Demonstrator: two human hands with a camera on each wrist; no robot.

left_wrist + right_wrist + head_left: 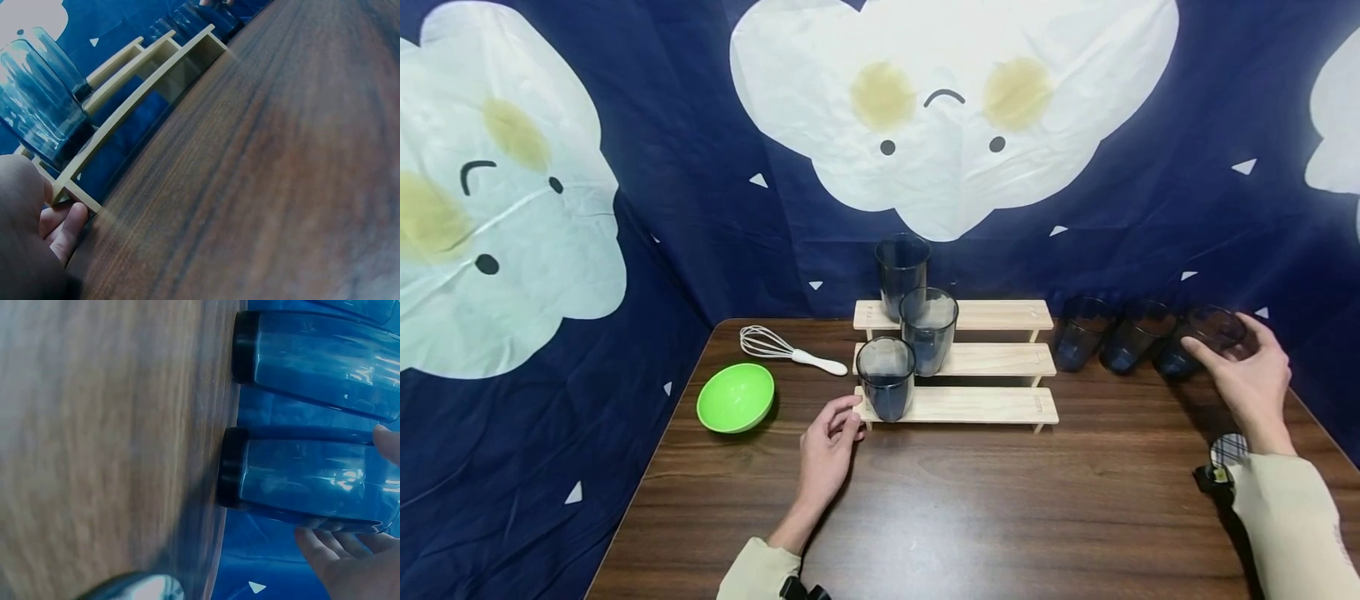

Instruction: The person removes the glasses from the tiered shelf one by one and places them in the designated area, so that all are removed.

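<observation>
The right hand reaches out to the far right of the table and grips the end glass there, thumb on one side and fingers on the other, spread about as wide as the glass. That glass stands upright on the table, and next to it, towards the rack, stand two more dark, see-through ones, the middle glass and the inner glass, all three in a row near the back edge. The left hand is at the left end of the stepped wooden rack, its fingers bent and nearly closed, pinching the end of the lowest step. Three similar glasses stand on the rack, stepping back in a slant: the front glass at the left end of the lowest step, another glass on the second step, and the tall back glass on the top step. To the left of the rack, a white whisk lies on the table, with a bright green bowl just beside it. Behind the table hangs a dark blue cloth with white clouds.
</observation>
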